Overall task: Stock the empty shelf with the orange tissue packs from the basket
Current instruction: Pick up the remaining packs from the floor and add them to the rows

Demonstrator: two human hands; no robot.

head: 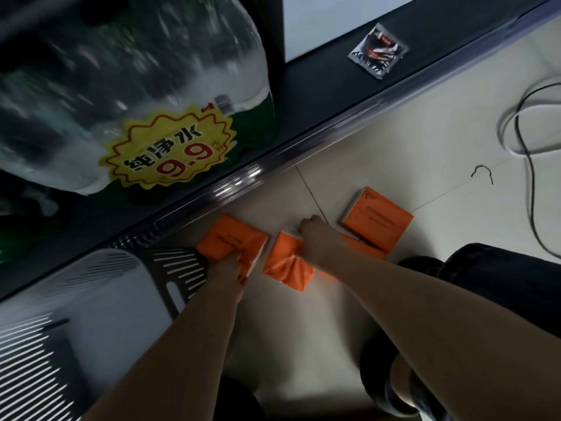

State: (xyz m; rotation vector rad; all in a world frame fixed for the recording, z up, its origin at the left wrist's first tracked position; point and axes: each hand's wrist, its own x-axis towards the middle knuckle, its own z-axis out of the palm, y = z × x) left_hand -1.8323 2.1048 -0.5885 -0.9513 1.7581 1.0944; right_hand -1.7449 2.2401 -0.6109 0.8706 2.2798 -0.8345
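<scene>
L hand (228,266) grips left pk (229,238), R hand (318,237) crumpled pk (287,266); sticker (170,150) "纯净水 9.9".

Four orange packs (232,240) (287,267) (378,218) (368,249), one basket (179,268)

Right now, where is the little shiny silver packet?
In the head view the silver packet lies at the upper right on the dark shelf, just in front of the white box.
</scene>
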